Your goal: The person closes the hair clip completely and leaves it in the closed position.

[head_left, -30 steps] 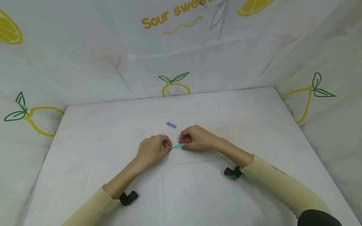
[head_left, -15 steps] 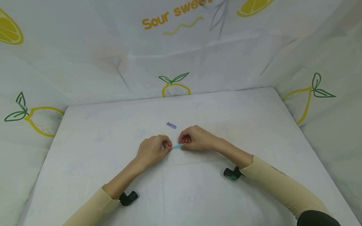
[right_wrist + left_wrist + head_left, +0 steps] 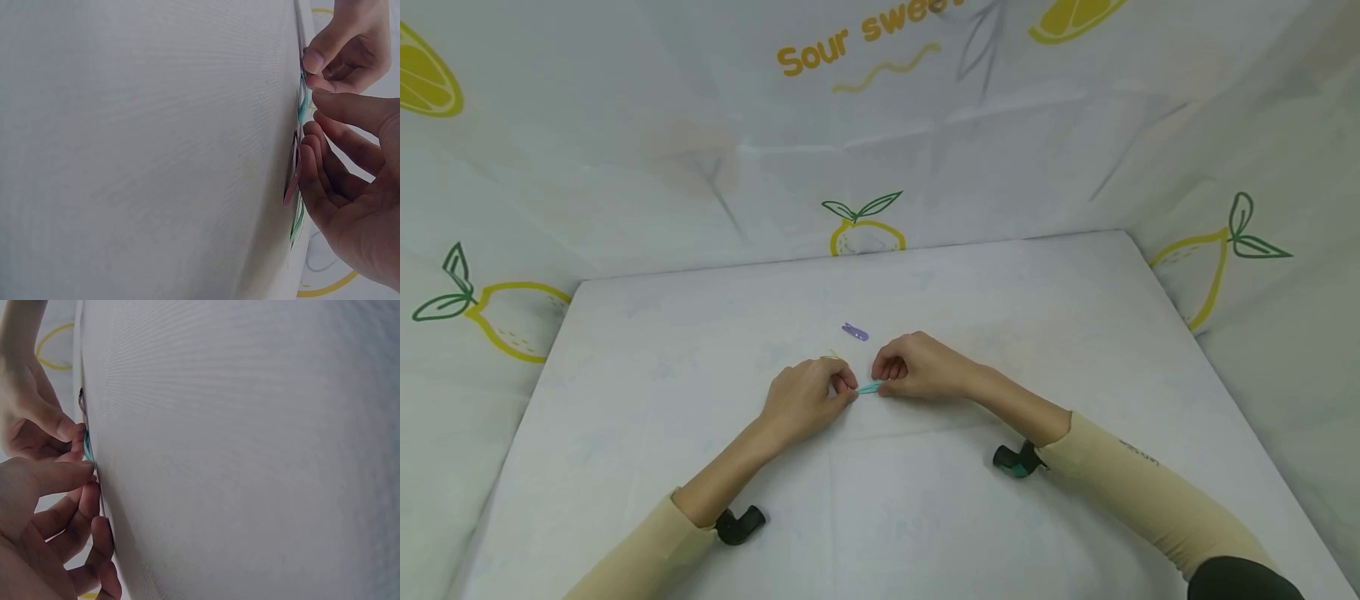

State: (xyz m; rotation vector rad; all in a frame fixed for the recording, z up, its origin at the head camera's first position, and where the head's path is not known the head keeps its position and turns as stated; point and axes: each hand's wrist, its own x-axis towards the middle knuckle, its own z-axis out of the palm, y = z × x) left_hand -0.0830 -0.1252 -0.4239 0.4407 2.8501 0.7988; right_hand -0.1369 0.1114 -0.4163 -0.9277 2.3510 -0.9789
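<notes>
A slim teal hair clip (image 3: 869,388) stretches between the two hands at the middle of the table. Its left end is pinched by the thumb and forefinger of my left hand (image 3: 805,402). My right hand (image 3: 928,367) has its thumb and curled fingers at the other end, covering it. In the right wrist view the teal clip (image 3: 303,103) shows as narrow loops close over the cloth. By the lower fingers of the right hand (image 3: 356,181) lie a pink clip (image 3: 292,178) and a green one (image 3: 298,225), hidden from the head view.
A purple hair clip (image 3: 854,332) lies beyond the hands. Something thin and yellow (image 3: 831,356) peeks out behind the left hand. White cloth (image 3: 895,508) covers the table, and lemon-printed curtains (image 3: 970,175) enclose its back and sides.
My right hand has shifted very slightly left, so a little less of the teal clip shows between the hands. The left hand stays in place.
</notes>
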